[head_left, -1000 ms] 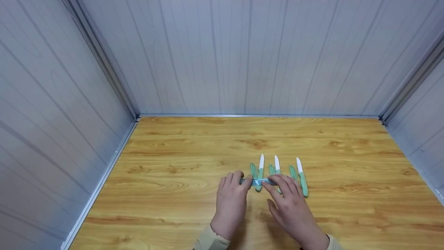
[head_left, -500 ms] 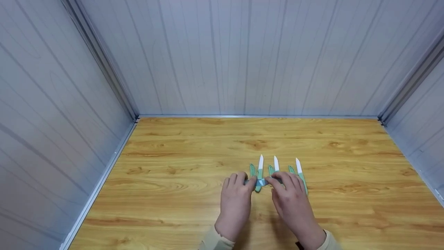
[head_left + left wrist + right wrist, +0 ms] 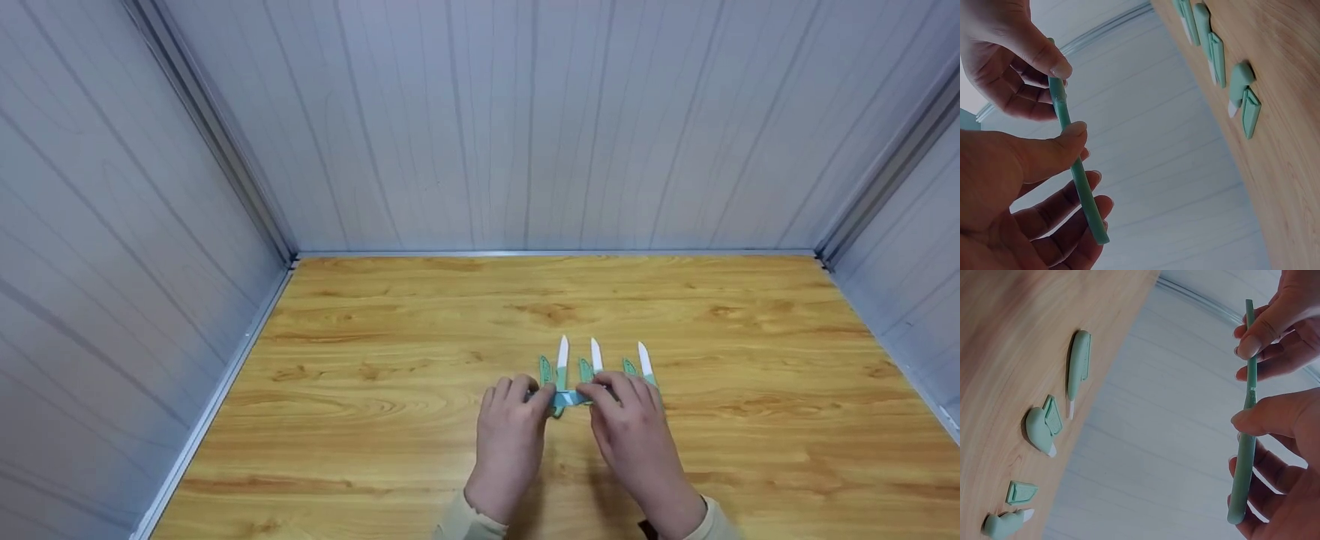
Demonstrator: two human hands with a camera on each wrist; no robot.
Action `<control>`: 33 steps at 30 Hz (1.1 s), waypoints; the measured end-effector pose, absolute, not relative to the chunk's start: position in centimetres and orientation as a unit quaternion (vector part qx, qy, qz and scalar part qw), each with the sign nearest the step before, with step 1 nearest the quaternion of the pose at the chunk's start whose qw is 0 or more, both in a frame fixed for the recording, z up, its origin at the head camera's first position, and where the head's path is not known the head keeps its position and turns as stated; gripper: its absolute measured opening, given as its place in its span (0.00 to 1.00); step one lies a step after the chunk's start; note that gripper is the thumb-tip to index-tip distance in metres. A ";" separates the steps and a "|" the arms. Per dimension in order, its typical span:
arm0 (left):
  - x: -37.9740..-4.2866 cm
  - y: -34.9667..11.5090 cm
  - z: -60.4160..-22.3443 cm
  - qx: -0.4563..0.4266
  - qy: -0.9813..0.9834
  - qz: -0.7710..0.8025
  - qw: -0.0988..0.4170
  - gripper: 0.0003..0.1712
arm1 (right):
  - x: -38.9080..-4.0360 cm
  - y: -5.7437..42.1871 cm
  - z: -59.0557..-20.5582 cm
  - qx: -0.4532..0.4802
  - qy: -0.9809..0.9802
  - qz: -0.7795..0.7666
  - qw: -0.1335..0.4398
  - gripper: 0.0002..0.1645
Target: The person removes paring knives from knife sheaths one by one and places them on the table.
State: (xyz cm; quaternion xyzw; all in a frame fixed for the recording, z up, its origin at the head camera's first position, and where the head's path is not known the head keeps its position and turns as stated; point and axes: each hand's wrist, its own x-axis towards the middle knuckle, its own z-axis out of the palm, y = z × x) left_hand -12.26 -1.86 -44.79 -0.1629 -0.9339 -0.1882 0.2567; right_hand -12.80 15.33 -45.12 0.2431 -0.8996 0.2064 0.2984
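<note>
Both hands hold a green paring knife [image 3: 570, 398] with its sheath on, sideways above the table. My left hand [image 3: 512, 435] pinches the thin sheath end, its thumb [image 3: 1075, 130] on one side and fingers behind. My right hand [image 3: 636, 435] grips the thicker handle [image 3: 1244, 467] between thumb and fingers. A seam between sheath and handle shows in the right wrist view, and no white blade is visible there. Beyond the hands lie three similar knives with bare white blades, among them a left one [image 3: 563, 356], a middle one [image 3: 596, 354] and a right one [image 3: 646, 360].
A loose green sheath lies left of each knife on the table: a left sheath [image 3: 545, 369], a middle sheath [image 3: 585, 369] and a right sheath [image 3: 629, 367]. Pale panel walls [image 3: 487, 127] enclose the wooden table [image 3: 375, 360] at the back and sides.
Both hands have shifted slightly to the right with the held knife. The right thumb has drawn in closer to its fingers, and the right hand now covers more of the rightmost knife.
</note>
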 end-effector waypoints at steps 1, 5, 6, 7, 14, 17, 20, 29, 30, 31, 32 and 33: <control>-12.3 -1.9 -44.8 -0.165 -0.932 -0.190 0.261 0.14 | -12.8 15.3 -45.1 0.243 -0.899 0.209 0.299 0.15; -12.4 -1.9 -44.8 -0.171 -0.925 -0.198 0.276 0.12 | -12.8 15.4 -45.0 0.245 -0.895 0.218 0.302 0.13; -12.4 -2.0 -44.8 -0.172 -0.924 -0.198 0.278 0.12 | -12.8 15.4 -45.0 0.245 -0.895 0.218 0.303 0.13; -12.4 -2.0 -44.8 -0.173 -0.923 -0.199 0.279 0.12 | -12.8 15.4 -45.0 0.247 -0.894 0.218 0.306 0.12; -12.5 -2.3 -44.7 -0.181 -0.922 -0.196 0.281 0.14 | -12.8 15.5 -44.8 0.253 -0.894 0.213 0.302 0.12; -12.5 -2.3 -44.7 -0.183 -0.921 -0.197 0.282 0.14 | -12.8 15.6 -44.6 0.252 -0.897 0.216 0.293 0.10; -12.5 -2.2 -44.6 -0.184 -0.922 -0.197 0.280 0.15 | -12.8 15.6 -44.5 0.254 -0.896 0.218 0.291 0.10; -12.3 -2.2 -44.8 -0.184 -0.926 -0.197 0.266 0.16 | -12.9 15.7 -44.3 0.258 -0.896 0.215 0.292 0.11; -12.3 -2.2 -44.8 -0.185 -0.925 -0.197 0.268 0.15 | -12.8 15.7 -44.3 0.258 -0.896 0.216 0.290 0.11; -12.4 -2.2 -44.8 -0.187 -0.924 -0.197 0.270 0.15 | -12.8 15.7 -44.3 0.258 -0.896 0.218 0.288 0.10; -12.4 -2.3 -44.9 -0.187 -0.923 -0.196 0.273 0.16 | -12.8 15.7 -44.4 0.258 -0.896 0.217 0.288 0.09; -12.4 -2.3 -44.9 -0.188 -0.922 -0.197 0.275 0.16 | -12.8 15.7 -44.4 0.259 -0.897 0.216 0.287 0.09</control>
